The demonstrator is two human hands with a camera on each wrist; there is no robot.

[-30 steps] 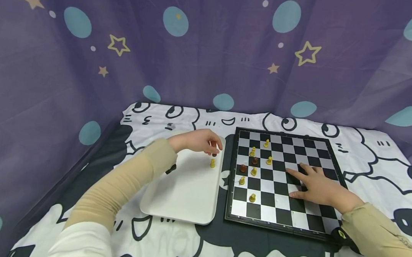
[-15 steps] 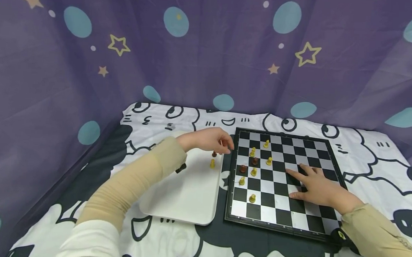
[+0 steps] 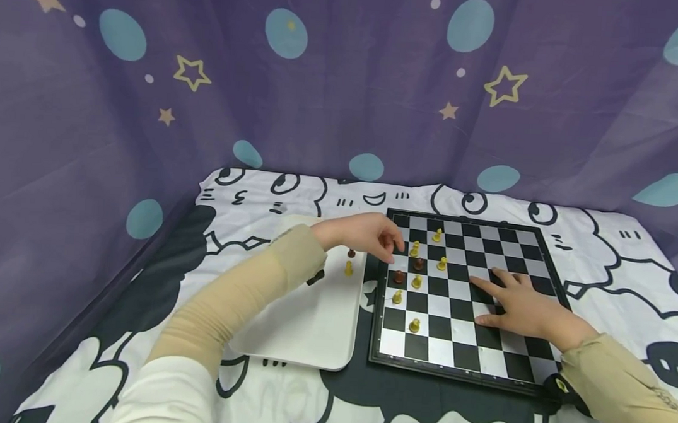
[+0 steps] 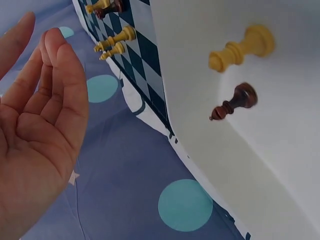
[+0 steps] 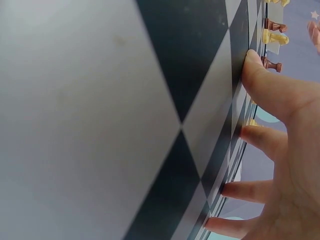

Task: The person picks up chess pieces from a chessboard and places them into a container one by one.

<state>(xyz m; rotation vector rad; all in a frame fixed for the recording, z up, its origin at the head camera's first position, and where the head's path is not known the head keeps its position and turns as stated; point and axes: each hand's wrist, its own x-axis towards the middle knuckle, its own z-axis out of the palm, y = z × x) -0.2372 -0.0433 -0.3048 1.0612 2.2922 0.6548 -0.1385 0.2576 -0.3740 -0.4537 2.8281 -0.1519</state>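
Observation:
My left hand (image 3: 366, 233) reaches over the left edge of the black-and-white chessboard (image 3: 482, 363), with its fingers loosely bent. In the left wrist view its thumb stands apart from the fingers (image 4: 70, 75) and nothing shows between them. Just right of it stand several yellow chess pieces (image 3: 414, 249) and two brown ones, a brown piece (image 3: 419, 264) and another brown piece (image 3: 399, 277). My right hand (image 3: 524, 311) rests on the board's right half, fingers spread; the right wrist view shows its fingertips (image 5: 227, 190) at the surface, holding nothing.
A white tray (image 3: 305, 336) lies left of the board. On it are a yellow chess piece (image 4: 242, 47) and a brown bishop (image 4: 235, 100). A cartoon-print cloth (image 3: 274, 398) lies under everything, and a purple curtain (image 3: 344, 98) hangs behind.
My left hand has moved right, from above the tray's pieces to over the board's left edge. The brown bishop on the tray came into fuller view. My right hand has stayed put.

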